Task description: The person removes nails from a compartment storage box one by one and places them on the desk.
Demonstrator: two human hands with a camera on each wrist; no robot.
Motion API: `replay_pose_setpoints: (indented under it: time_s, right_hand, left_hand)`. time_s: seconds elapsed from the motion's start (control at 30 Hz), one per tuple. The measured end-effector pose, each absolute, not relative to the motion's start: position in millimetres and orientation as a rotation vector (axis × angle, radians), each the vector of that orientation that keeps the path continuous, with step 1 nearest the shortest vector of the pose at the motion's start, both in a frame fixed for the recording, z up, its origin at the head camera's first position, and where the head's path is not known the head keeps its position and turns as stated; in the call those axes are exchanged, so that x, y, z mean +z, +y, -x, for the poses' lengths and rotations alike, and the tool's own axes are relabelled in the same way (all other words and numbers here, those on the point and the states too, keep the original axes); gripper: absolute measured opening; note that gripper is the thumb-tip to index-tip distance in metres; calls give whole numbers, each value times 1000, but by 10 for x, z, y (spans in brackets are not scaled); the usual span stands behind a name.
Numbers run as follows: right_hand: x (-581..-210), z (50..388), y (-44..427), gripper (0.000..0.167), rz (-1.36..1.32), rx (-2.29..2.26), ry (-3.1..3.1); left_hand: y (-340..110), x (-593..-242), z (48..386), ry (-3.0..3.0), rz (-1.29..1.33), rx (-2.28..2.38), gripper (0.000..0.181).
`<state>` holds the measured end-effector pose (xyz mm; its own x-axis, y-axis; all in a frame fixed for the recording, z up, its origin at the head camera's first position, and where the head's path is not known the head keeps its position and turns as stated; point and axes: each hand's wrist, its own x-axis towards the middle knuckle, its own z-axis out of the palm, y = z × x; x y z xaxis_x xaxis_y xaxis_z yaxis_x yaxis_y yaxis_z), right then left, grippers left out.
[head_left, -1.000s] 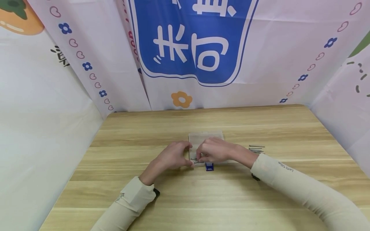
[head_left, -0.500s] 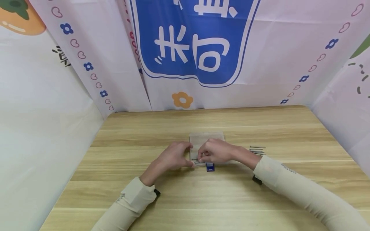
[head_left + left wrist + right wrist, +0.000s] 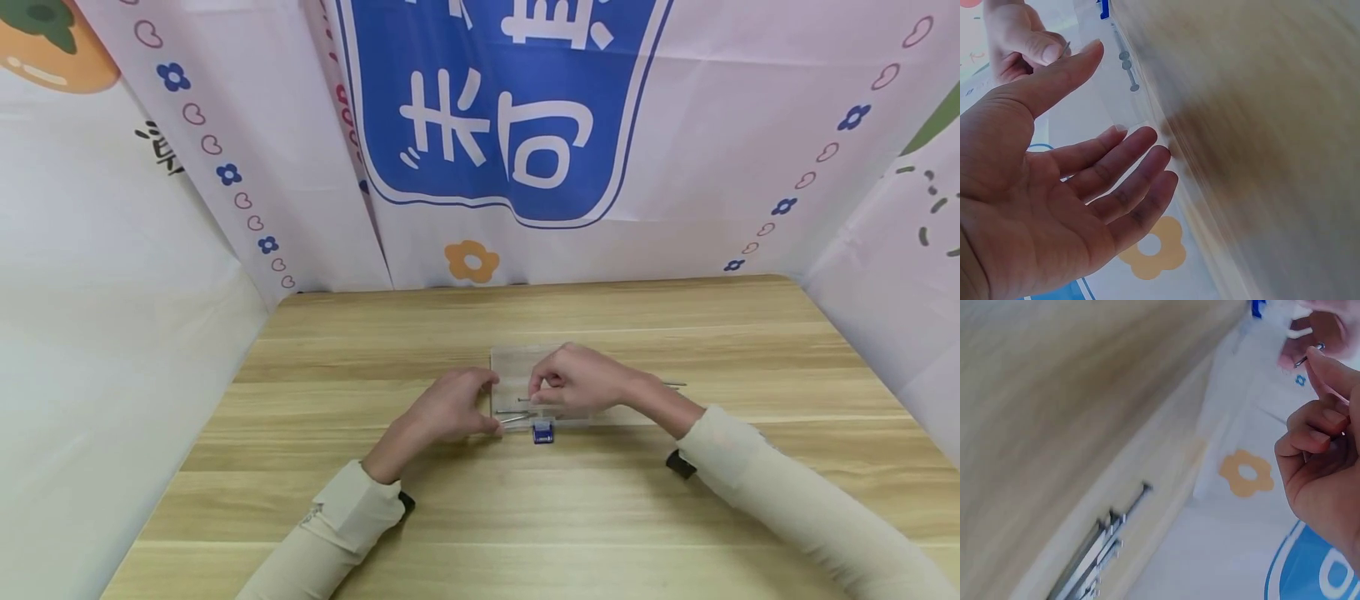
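Note:
A clear, flat plastic box [image 3: 510,367] with a blue clasp [image 3: 543,432] lies on the wooden table. Nails [image 3: 513,417] rest in its near-left part, also visible beyond the thumb in the left wrist view as nails [image 3: 1125,62]. At the box's left edge is my left hand [image 3: 450,406], its fingers spread and loosely bent, thumb near the front corner. Above the box, my right hand [image 3: 581,379] pinches one nail [image 3: 1308,356] between thumb and index finger; its other fingers curl inward in the right wrist view.
To the right, partly behind the right forearm, several loose nails [image 3: 675,384] lie on the table [image 3: 375,333]; the right wrist view shows these loose nails [image 3: 1094,550] close together. Printed white cloth [image 3: 675,167] hangs behind and at both sides.
My right hand has lifted and moved right and slightly away, with a nail at its fingertips. Nails in the box's near-left part are more exposed. My left hand has stayed put.

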<state>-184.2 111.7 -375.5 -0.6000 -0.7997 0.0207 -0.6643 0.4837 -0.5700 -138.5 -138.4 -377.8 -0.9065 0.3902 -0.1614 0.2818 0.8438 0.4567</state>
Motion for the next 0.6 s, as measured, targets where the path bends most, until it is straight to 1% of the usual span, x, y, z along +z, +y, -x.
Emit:
replay_pose_setpoints:
  time_s: [0.27, 0.6]
  right_hand:
    - [-3651, 1853, 1405, 10, 1177, -766, 2557]
    - [-3650, 1834, 1801, 8, 1088, -698, 2630]
  left_hand:
    - [-1389, -3777, 1380, 2772, -500, 640, 73]
    - [-1404, -3778, 1393, 2773, -507, 635, 70]
